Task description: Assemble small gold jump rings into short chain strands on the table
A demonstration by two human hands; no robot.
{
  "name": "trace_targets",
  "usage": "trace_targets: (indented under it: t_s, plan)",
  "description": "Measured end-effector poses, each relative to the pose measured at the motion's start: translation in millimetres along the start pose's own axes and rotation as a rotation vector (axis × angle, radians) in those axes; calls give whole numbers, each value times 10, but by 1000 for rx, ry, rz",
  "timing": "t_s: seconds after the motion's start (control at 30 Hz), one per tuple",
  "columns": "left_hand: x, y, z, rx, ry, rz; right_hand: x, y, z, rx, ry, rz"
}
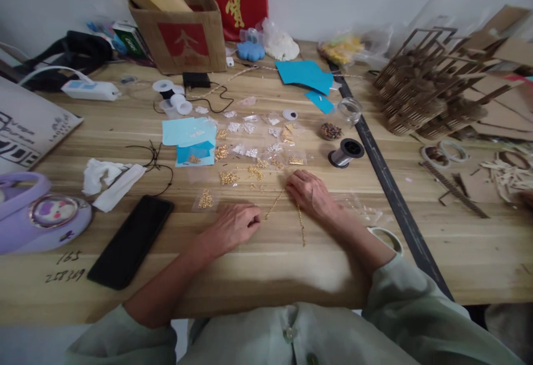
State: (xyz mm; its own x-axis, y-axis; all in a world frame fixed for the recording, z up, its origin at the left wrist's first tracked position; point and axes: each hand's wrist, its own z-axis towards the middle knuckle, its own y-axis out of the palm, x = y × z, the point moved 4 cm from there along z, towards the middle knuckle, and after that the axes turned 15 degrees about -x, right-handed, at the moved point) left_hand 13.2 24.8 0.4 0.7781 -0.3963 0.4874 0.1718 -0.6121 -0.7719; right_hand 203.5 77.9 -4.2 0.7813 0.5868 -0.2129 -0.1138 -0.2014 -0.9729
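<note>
A thin gold chain [273, 205] runs between my two hands over the wooden table. My left hand [240, 223] is closed, thumb against curled fingers, at the chain's left end. With its fingers pinched together, my right hand [307, 188] grips the chain higher up and to the right. From there a loose tail of the chain [302, 226] lies down the table toward me. Just beyond the hands are small piles of gold findings [255, 173] and little clear bags of gold pieces [296, 159]. Another bag of gold rings [205, 199] sits left of my left hand.
A black phone [130, 241] and a purple bag-like object [58, 212] are at left. A wire spool [346, 153] and a bead dish [331, 130] stand beyond my right hand. A black strip [385, 176] crosses the table; brown wooden frames [428, 93] are piled at right.
</note>
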Motion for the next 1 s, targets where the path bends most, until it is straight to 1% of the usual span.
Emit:
trace_targets:
  t_s: [0.2,0.4,0.5,0.6,0.67,0.73,0.8,0.87,1.0]
  plan:
    - [10,-15,-8,-3,15,-16,117,56,31,68,5,83]
    - [10,-27,-3,4,12,-31,128,45,26,88,8,113]
    - [-1,-32,8,78,68,-56,133,48,23,103,0,132]
    - [7,-39,14,188,181,-49,157,68,27,112,12,148]
    - [19,-32,18,224,247,-19,171,84,31,116,15,148]
    - [32,-17,22,214,294,14,179,94,33,122,11,144]
    - [43,-2,25,176,322,38,186,99,33,131,8,143]
    - [51,5,23,140,337,55,190,98,32,144,4,148]
    - [53,2,22,114,349,71,196,91,29,165,-3,173]
